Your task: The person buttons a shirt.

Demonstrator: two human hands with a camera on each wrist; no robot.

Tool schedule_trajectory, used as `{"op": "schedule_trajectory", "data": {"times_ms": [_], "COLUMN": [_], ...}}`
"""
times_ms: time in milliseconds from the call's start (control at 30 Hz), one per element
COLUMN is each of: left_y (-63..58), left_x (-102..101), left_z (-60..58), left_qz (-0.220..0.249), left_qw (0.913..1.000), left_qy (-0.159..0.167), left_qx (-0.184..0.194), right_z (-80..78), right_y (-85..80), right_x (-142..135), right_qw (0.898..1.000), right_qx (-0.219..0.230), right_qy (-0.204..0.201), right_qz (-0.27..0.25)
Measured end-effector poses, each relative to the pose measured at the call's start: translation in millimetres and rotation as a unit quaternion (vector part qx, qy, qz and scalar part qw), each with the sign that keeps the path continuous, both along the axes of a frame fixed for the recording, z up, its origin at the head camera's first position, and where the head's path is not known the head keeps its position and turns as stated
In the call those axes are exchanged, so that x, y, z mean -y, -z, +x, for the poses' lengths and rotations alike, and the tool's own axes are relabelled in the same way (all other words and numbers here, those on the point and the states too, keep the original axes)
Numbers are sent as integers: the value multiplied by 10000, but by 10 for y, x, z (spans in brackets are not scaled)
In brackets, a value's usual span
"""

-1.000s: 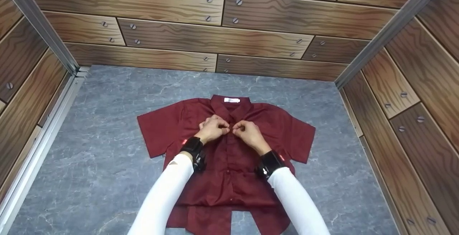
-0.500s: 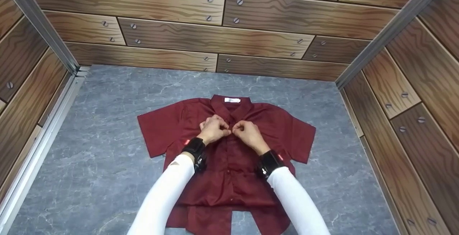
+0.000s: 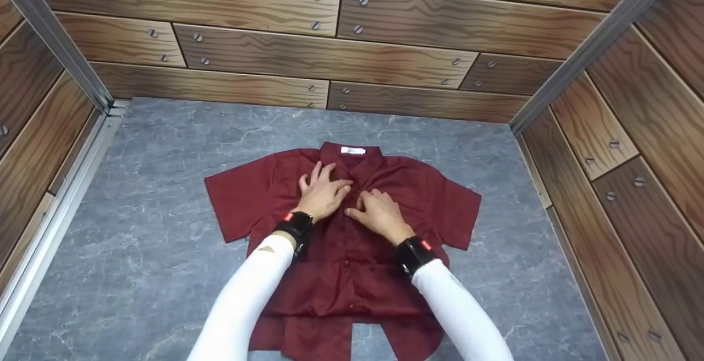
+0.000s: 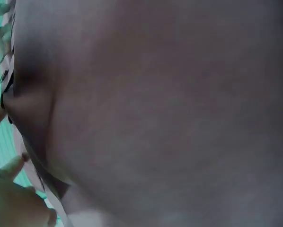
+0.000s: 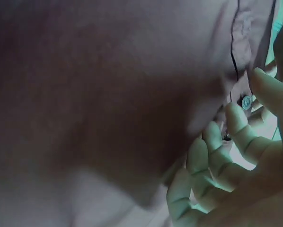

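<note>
A dark red short-sleeved shirt (image 3: 308,289) lies front up, its collar (image 3: 367,164) at the far side with a white label inside. My left hand (image 3: 322,193) rests on the left chest beside the button placket, fingers spread, thumb near the placket. My right hand (image 3: 379,212) lies on the right chest opposite, fingers loosely bent and thumb apart from them. In the right wrist view, a small round button (image 5: 246,102) shows between thumb and fingertips. Blurred cloth fills most of the left wrist view.
The shirt lies on a grey marbled surface (image 3: 137,229). Wood-patterned walls (image 3: 258,50) with metal corner rails (image 3: 594,53) enclose it at the back and both sides. Black cameras are strapped to both wrists.
Both hands were pinching at the placket below the collar. Their fingers have since parted; the left hand's have spread over the cloth, and the right thumb has moved away from its fingers.
</note>
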State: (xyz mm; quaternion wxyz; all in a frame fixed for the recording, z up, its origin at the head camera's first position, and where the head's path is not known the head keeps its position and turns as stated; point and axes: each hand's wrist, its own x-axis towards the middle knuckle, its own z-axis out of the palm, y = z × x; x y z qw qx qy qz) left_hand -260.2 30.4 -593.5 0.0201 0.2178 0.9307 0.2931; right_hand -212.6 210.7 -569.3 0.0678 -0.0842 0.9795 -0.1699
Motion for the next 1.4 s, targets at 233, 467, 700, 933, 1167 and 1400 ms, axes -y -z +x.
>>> {"op": "schedule_trajectory", "data": {"times_ms": [233,467,700,933,1167,1400], "left_y": [3,-22,-15,-51,-78,-56], "left_x": [25,43,55,50,122,202], "left_z": [-101,-139,-142,-100,116,401], "left_qz": [-635,-981,-1238,-1048,-446,-132], "left_qw": [9932,9894,9872,9931,9981,9933], "left_qy": [176,117,72,181,434,932], "left_qx": [959,1064,1002,487,-14,-667], "right_z": [3,26,37,6,33,70], "right_y": [12,-8,1,8,13,-33], "right_x": [25,35,47,14,16,-22], "right_qw": [9983,9971,9970,9970,9971,9973], "right_qx": [525,730,741,730,713,700], "right_qy": [221,168,152,244,239,209], "right_qz": [121,112,154,106,143,12]}}
